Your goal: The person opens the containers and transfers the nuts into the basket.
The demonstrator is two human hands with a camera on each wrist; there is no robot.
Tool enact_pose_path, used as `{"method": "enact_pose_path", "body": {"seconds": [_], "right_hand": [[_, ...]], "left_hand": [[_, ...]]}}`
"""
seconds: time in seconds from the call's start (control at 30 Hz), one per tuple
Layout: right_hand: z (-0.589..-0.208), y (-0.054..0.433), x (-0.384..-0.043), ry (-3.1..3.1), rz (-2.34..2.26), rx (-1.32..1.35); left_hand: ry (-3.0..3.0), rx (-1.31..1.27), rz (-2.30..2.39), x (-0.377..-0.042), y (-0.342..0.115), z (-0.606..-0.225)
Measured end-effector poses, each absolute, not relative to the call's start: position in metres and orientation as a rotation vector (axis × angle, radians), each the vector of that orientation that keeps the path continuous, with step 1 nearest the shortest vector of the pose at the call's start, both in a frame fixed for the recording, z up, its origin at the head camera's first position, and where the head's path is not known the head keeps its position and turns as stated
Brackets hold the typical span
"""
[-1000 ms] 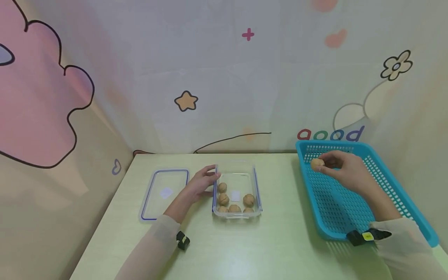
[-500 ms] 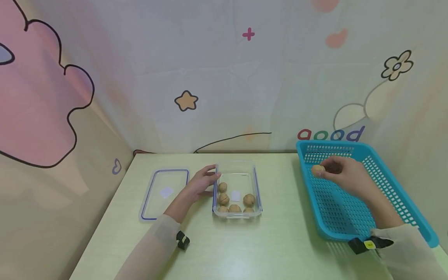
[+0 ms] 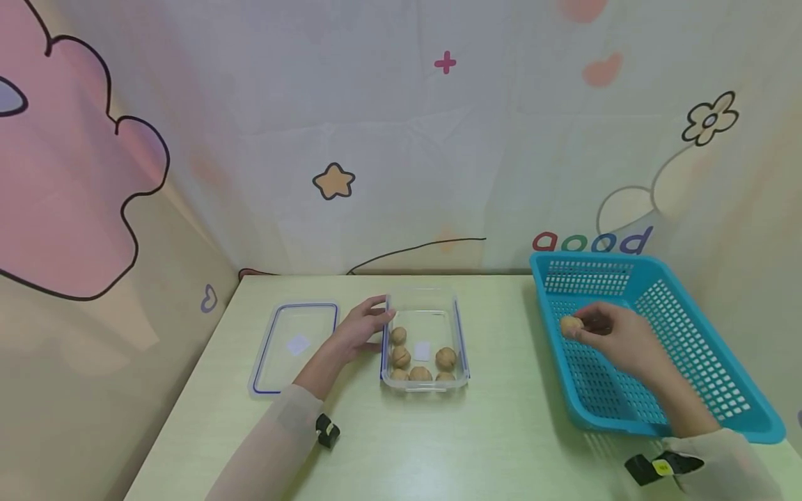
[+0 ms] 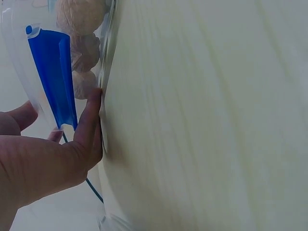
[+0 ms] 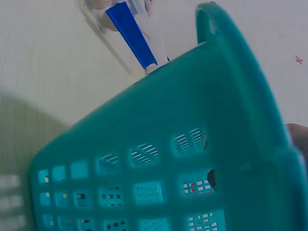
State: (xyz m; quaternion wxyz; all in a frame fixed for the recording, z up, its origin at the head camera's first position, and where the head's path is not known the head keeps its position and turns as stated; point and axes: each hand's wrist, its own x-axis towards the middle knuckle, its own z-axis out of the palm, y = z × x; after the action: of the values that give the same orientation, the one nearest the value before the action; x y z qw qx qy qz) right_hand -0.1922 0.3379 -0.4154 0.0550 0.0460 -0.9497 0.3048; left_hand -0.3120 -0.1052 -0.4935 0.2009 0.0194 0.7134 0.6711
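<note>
In the head view my right hand (image 3: 617, 337) pinches a walnut (image 3: 571, 326) between thumb and fingertips, over the inside of a blue plastic basket (image 3: 554, 355). My left hand (image 3: 357, 328) touches the left wall of a clear plastic food container (image 3: 460, 327), fingertips at its rim. Several walnuts (image 3: 401, 357) lie in the container, mostly along its left and near sides. From the left wrist, the fingers (image 4: 89, 120) lie against the wall beside a blue latch (image 4: 53, 72). In the right wrist view the basket wall (image 5: 159, 115) hides most of the right hand.
The container's clear lid (image 3: 297, 346), with a blue seal, lies flat on the table (image 3: 501, 431) left of the container. Behind the table hangs a printed cloth (image 3: 401, 174). A strip of table separates container and basket.
My right hand has come lower and nearer to me within the basket area, still pinching the walnut. The left hand and the container have stayed in place.
</note>
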Motion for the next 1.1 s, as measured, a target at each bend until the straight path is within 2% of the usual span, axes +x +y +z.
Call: {"method": "enact_pose_path", "body": {"seconds": [0.53, 0.83, 1.1], "right_hand": [[-0.413, 0.335, -0.187, -2.867, 0.955, 0.168], [-0.397, 0.278, -0.184, -2.769, 1.023, 0.299], [-0.409, 0.218, -0.19, -2.726, 1.115, 0.455]], "left_hand": [[1.982, 0.057, 1.874, -0.313, -0.101, -0.495], [2.046, 0.086, 1.854, -0.312, -0.102, -0.495], [2.067, 0.094, 1.854, -0.306, -0.089, -0.494]]}}
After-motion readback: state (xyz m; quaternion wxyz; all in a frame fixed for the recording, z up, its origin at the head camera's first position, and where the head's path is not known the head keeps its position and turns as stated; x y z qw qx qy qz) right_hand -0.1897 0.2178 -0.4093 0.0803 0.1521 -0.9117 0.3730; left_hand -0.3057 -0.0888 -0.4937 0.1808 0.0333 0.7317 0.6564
